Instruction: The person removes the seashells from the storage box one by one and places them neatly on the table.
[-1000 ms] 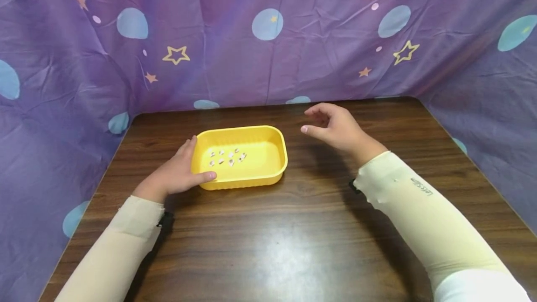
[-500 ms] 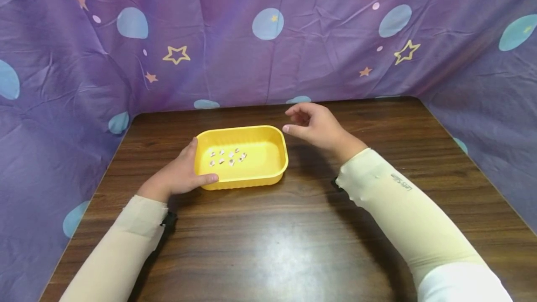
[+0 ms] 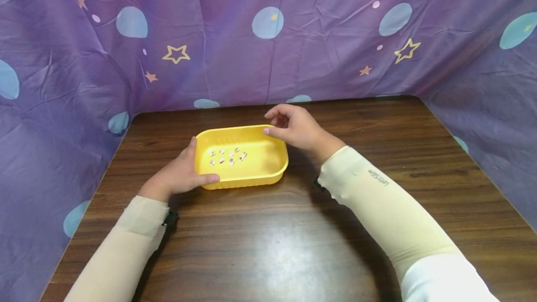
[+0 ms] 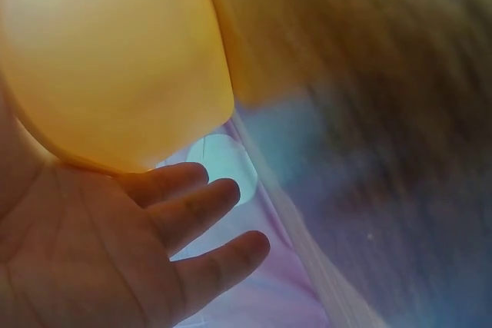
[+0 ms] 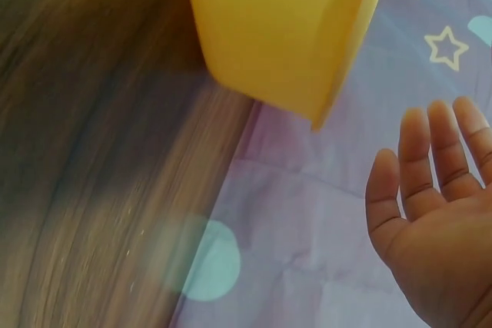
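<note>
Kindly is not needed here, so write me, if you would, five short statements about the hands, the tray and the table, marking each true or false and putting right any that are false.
1. The left hand touches the left end of the tray. True.
2. The tray is turned upside down. False: its open side faces up.
3. The right hand is by the tray's far right corner. True.
4. Nothing lies in the tray. False: small white pieces lie inside, mostly towards its left.
5. The table has a wood-grain top. True.
</note>
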A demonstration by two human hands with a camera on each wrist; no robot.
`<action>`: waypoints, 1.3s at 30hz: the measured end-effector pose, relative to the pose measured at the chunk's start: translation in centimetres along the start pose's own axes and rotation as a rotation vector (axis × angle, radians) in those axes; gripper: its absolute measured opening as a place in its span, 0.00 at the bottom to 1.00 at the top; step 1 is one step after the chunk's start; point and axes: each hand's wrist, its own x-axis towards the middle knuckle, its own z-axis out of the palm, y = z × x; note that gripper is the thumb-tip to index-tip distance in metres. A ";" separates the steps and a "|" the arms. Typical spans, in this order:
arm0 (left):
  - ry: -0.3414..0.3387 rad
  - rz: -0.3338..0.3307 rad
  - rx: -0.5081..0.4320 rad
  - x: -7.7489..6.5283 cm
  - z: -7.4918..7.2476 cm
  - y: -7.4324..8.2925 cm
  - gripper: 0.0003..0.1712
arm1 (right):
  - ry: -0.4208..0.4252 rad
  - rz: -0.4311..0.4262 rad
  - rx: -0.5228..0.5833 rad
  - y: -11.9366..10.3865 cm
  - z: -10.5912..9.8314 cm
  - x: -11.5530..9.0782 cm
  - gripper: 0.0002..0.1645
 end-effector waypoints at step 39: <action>-0.016 -0.021 -0.017 0.2 0.0 -0.3 0.82 | -0.340 0.000 -0.273 0.2 6.5 3.7 0.16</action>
